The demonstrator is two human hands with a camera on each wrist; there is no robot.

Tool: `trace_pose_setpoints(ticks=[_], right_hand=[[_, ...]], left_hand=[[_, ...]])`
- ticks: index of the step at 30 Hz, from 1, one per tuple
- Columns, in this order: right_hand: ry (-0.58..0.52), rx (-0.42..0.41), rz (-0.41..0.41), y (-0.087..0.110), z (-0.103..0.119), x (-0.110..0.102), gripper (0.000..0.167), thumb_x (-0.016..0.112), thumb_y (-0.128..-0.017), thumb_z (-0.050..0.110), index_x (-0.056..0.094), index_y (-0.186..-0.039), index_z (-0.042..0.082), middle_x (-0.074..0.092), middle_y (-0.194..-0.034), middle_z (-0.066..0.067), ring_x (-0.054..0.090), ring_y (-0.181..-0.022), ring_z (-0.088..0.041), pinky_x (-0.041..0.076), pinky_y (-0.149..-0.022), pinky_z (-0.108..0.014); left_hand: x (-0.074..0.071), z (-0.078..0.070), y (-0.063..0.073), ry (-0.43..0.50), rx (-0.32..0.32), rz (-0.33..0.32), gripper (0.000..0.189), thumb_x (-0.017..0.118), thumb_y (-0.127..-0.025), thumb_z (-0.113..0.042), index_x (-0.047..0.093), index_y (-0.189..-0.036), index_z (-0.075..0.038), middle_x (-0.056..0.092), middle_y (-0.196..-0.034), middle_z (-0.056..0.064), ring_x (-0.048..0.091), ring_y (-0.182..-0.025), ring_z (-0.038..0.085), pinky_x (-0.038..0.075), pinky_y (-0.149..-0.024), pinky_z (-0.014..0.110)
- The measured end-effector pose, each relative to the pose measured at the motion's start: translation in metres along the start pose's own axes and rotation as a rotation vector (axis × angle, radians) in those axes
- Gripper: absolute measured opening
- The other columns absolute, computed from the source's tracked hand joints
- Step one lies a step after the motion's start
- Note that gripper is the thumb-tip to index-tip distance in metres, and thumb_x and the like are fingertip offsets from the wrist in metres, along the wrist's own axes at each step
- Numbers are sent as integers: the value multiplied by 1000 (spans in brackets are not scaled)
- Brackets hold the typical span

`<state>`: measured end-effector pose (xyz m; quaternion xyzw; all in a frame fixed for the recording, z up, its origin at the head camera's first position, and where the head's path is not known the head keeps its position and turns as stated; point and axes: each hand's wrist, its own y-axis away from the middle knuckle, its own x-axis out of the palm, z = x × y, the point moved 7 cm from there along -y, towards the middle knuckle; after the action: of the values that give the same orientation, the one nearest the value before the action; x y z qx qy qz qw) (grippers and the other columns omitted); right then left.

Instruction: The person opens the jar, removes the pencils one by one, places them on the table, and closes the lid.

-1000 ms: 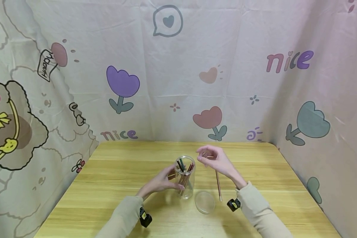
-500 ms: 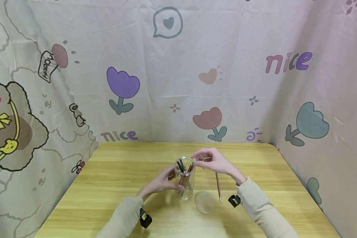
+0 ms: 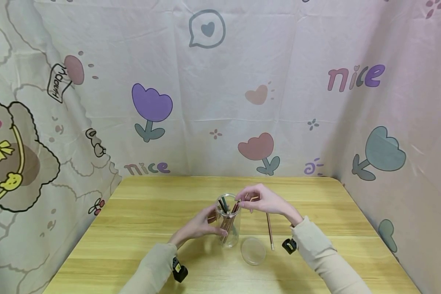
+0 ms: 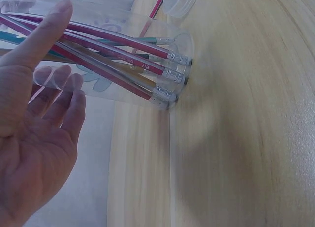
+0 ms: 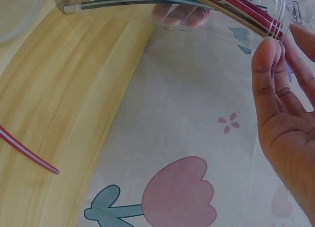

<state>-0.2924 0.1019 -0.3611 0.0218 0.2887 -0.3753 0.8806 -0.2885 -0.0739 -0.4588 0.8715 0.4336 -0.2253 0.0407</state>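
Note:
A clear jar (image 3: 230, 243) stands on the table with several pencils (image 4: 133, 59) leaning inside, mostly red-striped, others green and gold. Their metal-banded eraser ends point down at its base. My left hand (image 3: 198, 223) holds the jar from the left, thumb in front and fingers behind. At the jar's mouth, my right hand (image 3: 262, 200) has its thumb and index fingertips right by the upper ends of the red pencils. Its other fingertips (image 5: 266, 47) are at the rim in the right wrist view. I cannot tell if a pencil is pinched there.
A round clear lid (image 3: 253, 251) lies on the table just right of the jar. Beyond it, a single red-striped pencil (image 3: 269, 230) lies lengthwise, partly hidden by my right hand. A printed cloth (image 3: 206, 102) hangs behind the wooden table (image 3: 161, 204).
My right hand has moved left and slightly down, from beside the jar to its mouth, fingertips reaching the pencil tops. My left hand, the jar, lid and loose pencil stay put.

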Motion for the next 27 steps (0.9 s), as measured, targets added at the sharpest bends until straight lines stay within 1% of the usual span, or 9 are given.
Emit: trace_pose_setpoints(ticks=[4,10,14,20,22,27], right_hand=[[1,0,6,0,0,0,20,66,-96,8,70,-113,-2,70,-97,-21,60,-65,-4,62,-63,-28],[-15,-13,18,-1,2,1,21,66,-95,6,69,-113,-3,68,-90,-23,59,-65,-3,61,-61,-26],[-25,-22,30,-1,2,1,20,66,-95,6,70,-112,-3,69,-92,-23,60,-66,-4,61,-62,-27],[-23,-32,40,-1,1,1,18,67,-94,6,71,-110,-2,71,-96,-23,62,-70,-4,64,-64,-35],[-27,-35,38,-2,0,1,18,67,-94,5,71,-110,-2,71,-96,-24,62,-70,-4,64,-64,-35],[-40,-47,34,-3,0,1,16,66,-95,5,71,-108,-3,70,-98,-25,61,-68,-4,61,-61,-28]], left_hand=[[0,1,0,-2,-6,-2,87,85,-80,-18,40,-152,-7,50,-152,17,46,-142,41,35,-122,59],[0,2,0,3,-14,-1,87,85,-80,-19,40,-153,-9,50,-152,17,45,-142,41,35,-122,59],[0,2,0,7,-10,3,88,85,-80,-18,38,-153,-7,49,-153,17,45,-143,41,35,-122,59],[0,1,0,10,-3,4,86,85,-80,-17,39,-153,-8,50,-152,17,46,-142,40,35,-122,58],[0,1,0,10,-2,3,85,85,-80,-18,40,-152,-9,50,-152,16,46,-142,40,36,-122,58],[0,1,1,4,0,0,85,85,-80,-18,41,-152,-10,51,-152,16,46,-142,39,36,-122,58]])
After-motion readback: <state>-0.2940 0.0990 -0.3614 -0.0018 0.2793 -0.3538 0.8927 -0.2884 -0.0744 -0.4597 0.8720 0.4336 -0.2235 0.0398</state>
